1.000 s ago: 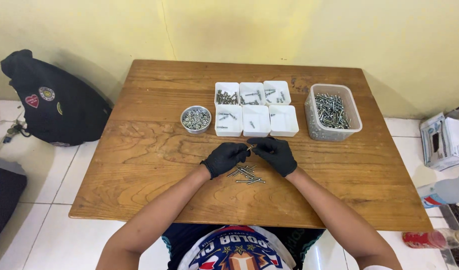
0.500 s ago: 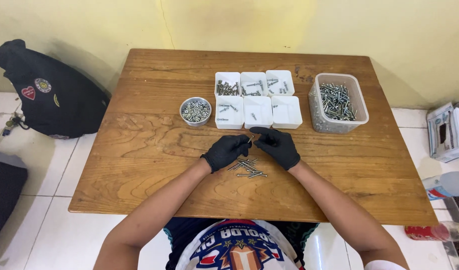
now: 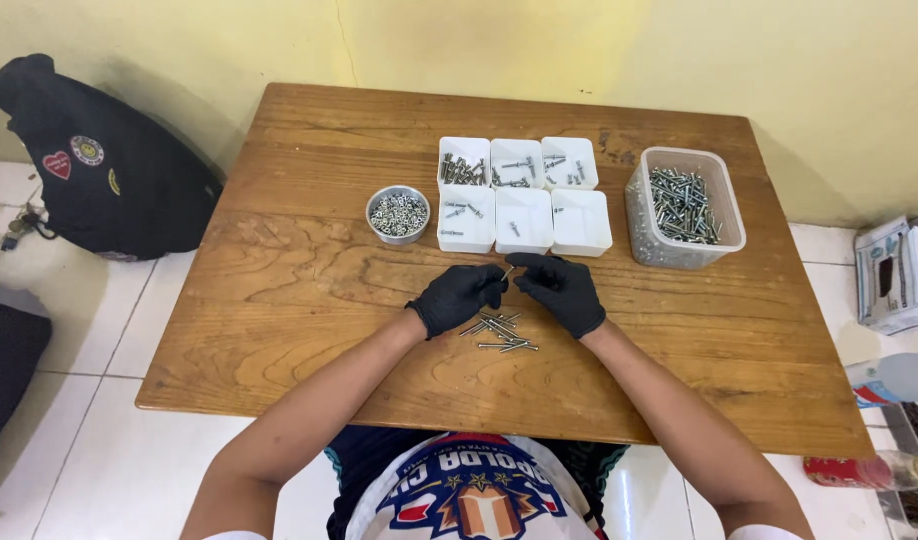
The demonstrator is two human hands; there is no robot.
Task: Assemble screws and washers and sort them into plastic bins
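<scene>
Together, the gloved left hand [image 3: 457, 297] and right hand [image 3: 564, 290] are pinching one small screw [image 3: 506, 272] between their fingertips. Loose screws [image 3: 499, 332] are lying just beneath them on the wooden table [image 3: 279, 290].

In the middle of the frame, the left hand [image 3: 459, 297] and the right hand [image 3: 564, 290], both in black gloves, meet over the wooden table [image 3: 279, 300] and pinch one small screw [image 3: 506, 272] between their fingertips. Just below them lies a loose pile of screws [image 3: 501, 332]. Above the hands stand six white trays [image 3: 524, 195], a small round bowl [image 3: 398, 214] at their left, and a clear tub of screws [image 3: 685, 207] at the right.
</scene>
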